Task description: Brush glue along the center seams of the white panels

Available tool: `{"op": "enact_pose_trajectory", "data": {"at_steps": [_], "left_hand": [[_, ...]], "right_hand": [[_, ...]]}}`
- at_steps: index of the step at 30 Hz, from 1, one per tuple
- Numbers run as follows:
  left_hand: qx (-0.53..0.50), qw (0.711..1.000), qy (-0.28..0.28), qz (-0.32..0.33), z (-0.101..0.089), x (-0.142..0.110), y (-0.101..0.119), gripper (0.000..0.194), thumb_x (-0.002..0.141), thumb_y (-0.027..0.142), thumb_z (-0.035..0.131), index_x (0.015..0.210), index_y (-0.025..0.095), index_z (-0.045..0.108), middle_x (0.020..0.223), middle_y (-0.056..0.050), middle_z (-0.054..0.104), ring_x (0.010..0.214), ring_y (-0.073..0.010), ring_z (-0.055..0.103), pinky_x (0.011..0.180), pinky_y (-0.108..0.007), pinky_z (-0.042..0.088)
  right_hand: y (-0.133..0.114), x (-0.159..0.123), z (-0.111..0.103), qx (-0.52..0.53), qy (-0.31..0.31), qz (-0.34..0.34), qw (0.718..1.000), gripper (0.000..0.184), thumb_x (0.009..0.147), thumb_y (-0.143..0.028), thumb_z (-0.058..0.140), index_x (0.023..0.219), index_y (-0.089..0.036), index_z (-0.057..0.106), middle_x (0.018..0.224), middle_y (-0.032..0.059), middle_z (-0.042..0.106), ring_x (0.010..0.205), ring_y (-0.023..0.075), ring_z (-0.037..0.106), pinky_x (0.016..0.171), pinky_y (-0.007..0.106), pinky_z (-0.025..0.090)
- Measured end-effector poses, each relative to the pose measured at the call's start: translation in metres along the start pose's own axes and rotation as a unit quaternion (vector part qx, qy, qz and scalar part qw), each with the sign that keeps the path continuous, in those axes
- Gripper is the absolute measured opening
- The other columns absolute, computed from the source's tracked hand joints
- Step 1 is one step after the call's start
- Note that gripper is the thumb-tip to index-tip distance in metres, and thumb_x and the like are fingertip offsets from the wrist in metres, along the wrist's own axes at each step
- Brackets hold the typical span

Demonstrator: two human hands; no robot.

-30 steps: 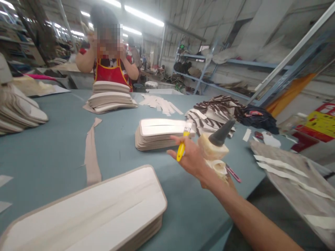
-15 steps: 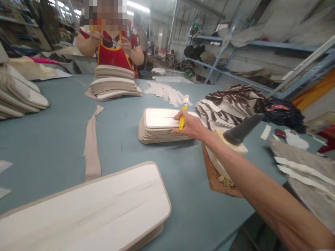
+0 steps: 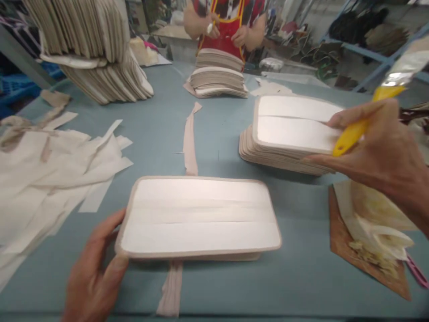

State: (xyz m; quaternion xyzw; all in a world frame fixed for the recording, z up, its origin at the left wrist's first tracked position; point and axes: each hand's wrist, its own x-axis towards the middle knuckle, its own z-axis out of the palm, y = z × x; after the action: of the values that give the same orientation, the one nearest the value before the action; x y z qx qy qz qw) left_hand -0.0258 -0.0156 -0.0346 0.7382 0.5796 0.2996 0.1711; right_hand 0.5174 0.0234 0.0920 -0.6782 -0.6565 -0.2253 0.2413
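A long white panel with rounded corners and a beige rim lies in front of me, with at least one more beneath it. My left hand is closed on its left end, thumb at the near corner. At the right, my right hand holds a paintbrush with a yellow handle, bristles pointing up and right. The same hand pinches the right end of a similar white panel, which sits askew over a stack of panels; whether it is lifted clear, I cannot tell.
White fabric strips are heaped at the left. Behind them rise tall stacks of panels. A beige strip runs under the near panel. A brown board with crumbly scraps lies right. Across the table stands a person in a red apron.
My view has swung left and down. My left hand has come into view at the near panel. The panel in my right hand has shifted relative to the stack below it.
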Motion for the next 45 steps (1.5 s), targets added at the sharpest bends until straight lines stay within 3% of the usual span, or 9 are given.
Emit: {"op": "enact_pose_trajectory", "data": {"at_steps": [4, 8, 12, 15, 19, 25, 38, 41, 45], "left_hand": [[-0.071, 0.997, -0.005, -0.014, 0.004, -0.001, 0.0, 0.053, 0.108, 0.053, 0.053, 0.158, 0.034, 0.051, 0.16, -0.003, 0.062, 0.138, -0.0271, 0.067, 0.119, -0.04, 0.057], [-0.126, 0.992, 0.008, 0.013, 0.009, 0.0, 0.002, 0.053, 0.108, 0.05, 0.056, 0.157, 0.031, 0.054, 0.161, -0.006, 0.062, 0.143, -0.0276, 0.063, 0.126, -0.04, 0.05], [-0.168, 0.984, 0.002, 0.051, 0.01, -0.001, 0.0, 0.052, 0.111, 0.045, 0.049, 0.161, 0.033, 0.049, 0.164, -0.005, 0.058, 0.15, -0.024, 0.057, 0.129, -0.035, 0.046], [-0.185, 0.98, 0.008, 0.07, 0.012, -0.003, -0.002, 0.057, 0.111, 0.047, 0.049, 0.166, 0.035, 0.042, 0.169, -0.004, 0.053, 0.153, -0.0239, 0.055, 0.13, -0.035, 0.045], [-0.188, 0.976, 0.006, 0.108, 0.015, -0.004, -0.003, 0.063, 0.112, 0.05, 0.047, 0.172, 0.036, 0.032, 0.176, -0.004, 0.045, 0.157, -0.0245, 0.051, 0.134, -0.039, 0.042], [-0.178, 0.972, 0.023, 0.154, 0.016, -0.002, 0.003, 0.066, 0.113, 0.045, 0.048, 0.174, 0.031, 0.027, 0.177, -0.009, 0.042, 0.163, -0.0235, 0.043, 0.136, -0.038, 0.04], [-0.108, 0.971, 0.125, 0.172, 0.024, 0.009, 0.012, 0.037, 0.103, 0.02, 0.069, 0.139, 0.024, 0.068, 0.155, -0.011, 0.066, 0.138, -0.0244, 0.068, 0.119, -0.037, 0.056], [-0.1, 0.971, 0.126, 0.175, 0.021, 0.01, 0.012, 0.035, 0.103, 0.021, 0.069, 0.138, 0.023, 0.069, 0.152, -0.011, 0.069, 0.136, -0.0236, 0.07, 0.119, -0.037, 0.056], [-0.085, 0.976, 0.118, 0.161, 0.019, 0.008, 0.011, 0.04, 0.103, 0.022, 0.07, 0.143, 0.023, 0.065, 0.152, -0.01, 0.07, 0.137, -0.024, 0.069, 0.121, -0.037, 0.055]], "right_hand": [[-0.085, -0.03, -0.016, 0.148, -0.023, -0.072, 0.986, 0.082, 0.075, -0.096, 0.075, 0.117, -0.029, 0.054, 0.111, 0.0145, 0.071, 0.104, 0.0382, 0.075, 0.079, 0.054, 0.056], [-0.158, -0.064, -0.011, 0.206, -0.044, -0.114, 0.971, 0.068, 0.087, -0.086, 0.075, 0.113, -0.03, 0.047, 0.106, 0.0108, 0.071, 0.094, 0.0339, 0.076, 0.072, 0.048, 0.057], [-0.2, -0.08, -0.001, 0.189, -0.075, -0.116, 0.972, 0.062, 0.098, -0.086, 0.058, 0.114, -0.028, 0.044, 0.106, 0.0117, 0.073, 0.092, 0.0321, 0.077, 0.068, 0.045, 0.058], [-0.219, -0.082, 0.003, 0.187, -0.099, -0.134, 0.968, 0.064, 0.092, -0.08, 0.073, 0.114, -0.027, 0.044, 0.106, 0.0105, 0.075, 0.091, 0.0306, 0.077, 0.07, 0.042, 0.059], [-0.234, -0.085, 0.01, 0.169, -0.11, -0.15, 0.968, 0.074, 0.075, -0.065, 0.096, 0.114, -0.026, 0.045, 0.107, 0.0093, 0.076, 0.09, 0.0305, 0.076, 0.072, 0.041, 0.059], [-0.241, -0.088, 0.015, 0.164, -0.112, -0.151, 0.968, 0.071, 0.077, -0.064, 0.095, 0.113, -0.027, 0.047, 0.107, 0.0089, 0.076, 0.093, 0.0315, 0.076, 0.074, 0.041, 0.059], [-0.237, -0.09, 0.014, 0.196, -0.115, -0.152, 0.962, 0.083, 0.079, -0.086, 0.082, 0.124, -0.022, 0.056, 0.111, 0.0129, 0.08, 0.092, 0.034, 0.079, 0.077, 0.046, 0.06], [-0.228, -0.091, 0.009, 0.264, -0.08, -0.119, 0.954, 0.061, 0.091, -0.07, 0.084, 0.122, -0.024, 0.061, 0.111, 0.0099, 0.082, 0.096, 0.0298, 0.08, 0.08, 0.042, 0.061], [-0.23, -0.087, -0.006, 0.391, 0.023, 0.016, 0.92, 0.027, 0.109, -0.053, 0.068, 0.105, -0.026, 0.068, 0.074, -0.002, 0.073, 0.057, 0.0163, 0.064, 0.057, 0.032, 0.049]]}}
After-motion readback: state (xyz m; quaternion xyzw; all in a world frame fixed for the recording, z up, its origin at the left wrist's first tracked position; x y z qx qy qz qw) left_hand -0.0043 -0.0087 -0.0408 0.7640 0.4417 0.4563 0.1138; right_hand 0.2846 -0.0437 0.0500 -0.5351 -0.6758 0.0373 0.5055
